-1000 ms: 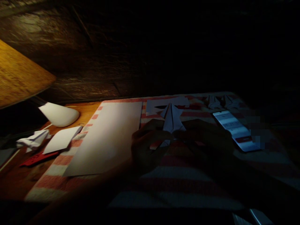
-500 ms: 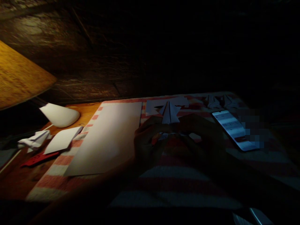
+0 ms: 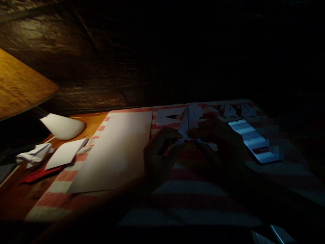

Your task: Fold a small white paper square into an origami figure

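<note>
A folded white paper figure [image 3: 188,123], with a pointed top and a crease down its middle, stands between my two hands above the striped cloth. My left hand [image 3: 162,149] pinches its lower left edge. My right hand [image 3: 218,145] has its fingers closed on the lower right side. Both hands are in deep shadow, so the exact finger contacts are hard to see. Behind the figure lie cut or folded pieces of white paper [image 3: 165,116]. To the left is a large blank sheet of paper [image 3: 114,149].
A lit phone [image 3: 254,140] lies right of my right hand. Folded paper figures [image 3: 229,110] stand at the cloth's far right. On the left are a lamp [image 3: 63,126], crumpled paper [image 3: 35,154], a small white sheet [image 3: 66,153] and a red object [image 3: 40,174]. A striped cloth [image 3: 193,200] covers the table.
The paper figure has turned and shifted slightly right in my hands, and its side flaps look less spread. My right hand has moved nearer the phone, now overlapping its left edge. The view shifted slightly.
</note>
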Motion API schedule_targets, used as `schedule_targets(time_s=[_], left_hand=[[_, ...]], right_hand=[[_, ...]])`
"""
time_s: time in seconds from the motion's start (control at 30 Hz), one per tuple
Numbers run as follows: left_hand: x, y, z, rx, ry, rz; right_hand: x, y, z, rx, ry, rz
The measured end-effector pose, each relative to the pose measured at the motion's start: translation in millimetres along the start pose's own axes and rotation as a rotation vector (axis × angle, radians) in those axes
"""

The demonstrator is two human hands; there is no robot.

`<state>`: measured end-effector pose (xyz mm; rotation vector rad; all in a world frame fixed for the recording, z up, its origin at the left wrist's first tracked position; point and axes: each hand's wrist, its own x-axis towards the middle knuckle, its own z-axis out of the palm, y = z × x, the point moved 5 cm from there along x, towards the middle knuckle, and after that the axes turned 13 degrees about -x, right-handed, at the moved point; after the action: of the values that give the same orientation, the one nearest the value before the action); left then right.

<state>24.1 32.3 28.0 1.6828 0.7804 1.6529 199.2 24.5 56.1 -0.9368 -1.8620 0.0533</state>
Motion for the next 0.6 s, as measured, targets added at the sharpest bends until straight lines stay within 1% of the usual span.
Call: schedule_targets(time_s=[0.13,0.23,0.33,0.47,0.6], left_hand=[[3.1,0.2,-4.3,0.083,-0.045,0.041],[6.2,-1.4,-5.1,0.072,-0.095,0.054],[7.9,1.0,-4.4,0.059,-0.126,0.1],[9.0,6.1,-3.9,0.114,-0.126,0.178],[9.5,6.6,-3.2,0.107,-0.112,0.197]], right_hand=[[-0.8,1.8,0.8,-0.002,-0.012,-0.026],[-1.7,3.3,1.9,0.005,-0.022,-0.025],[-2.1,2.8,2.3,0.023,-0.02,-0.026],[-2.8,0.7,2.4,0.027,-0.023,-0.024],[-3.7,-0.4,2.1,0.017,-0.022,-0.024]])
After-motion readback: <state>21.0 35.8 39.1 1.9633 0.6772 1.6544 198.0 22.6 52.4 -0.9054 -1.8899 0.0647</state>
